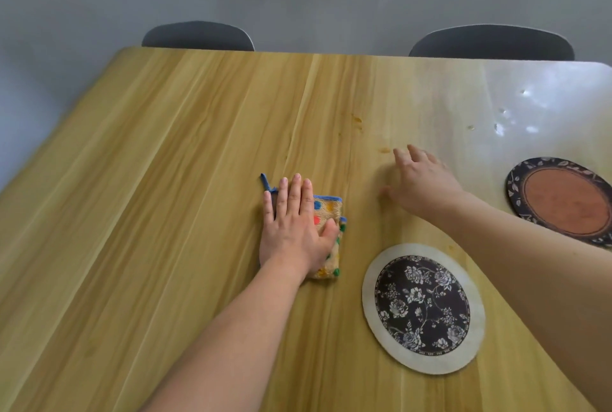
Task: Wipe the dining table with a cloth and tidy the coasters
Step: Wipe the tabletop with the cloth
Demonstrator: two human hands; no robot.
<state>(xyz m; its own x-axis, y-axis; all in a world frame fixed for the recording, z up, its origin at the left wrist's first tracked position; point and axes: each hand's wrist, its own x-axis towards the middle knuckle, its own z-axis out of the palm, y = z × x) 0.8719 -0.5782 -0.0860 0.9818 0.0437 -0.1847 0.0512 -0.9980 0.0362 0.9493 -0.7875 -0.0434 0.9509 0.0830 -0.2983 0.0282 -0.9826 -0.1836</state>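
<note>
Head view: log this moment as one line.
left hand flat on cloth | right hand open on table | floral coaster, brown coaster apart | stains unwiped

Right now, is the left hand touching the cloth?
Touching. The head view shows the left hand lying flat on the folded cloth, straight fingers and thumb pressing it to the table.

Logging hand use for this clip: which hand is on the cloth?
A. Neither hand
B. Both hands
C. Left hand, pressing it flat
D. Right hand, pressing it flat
C: the left hand lies flat on the cloth, while the right hand is apart from it.
</note>
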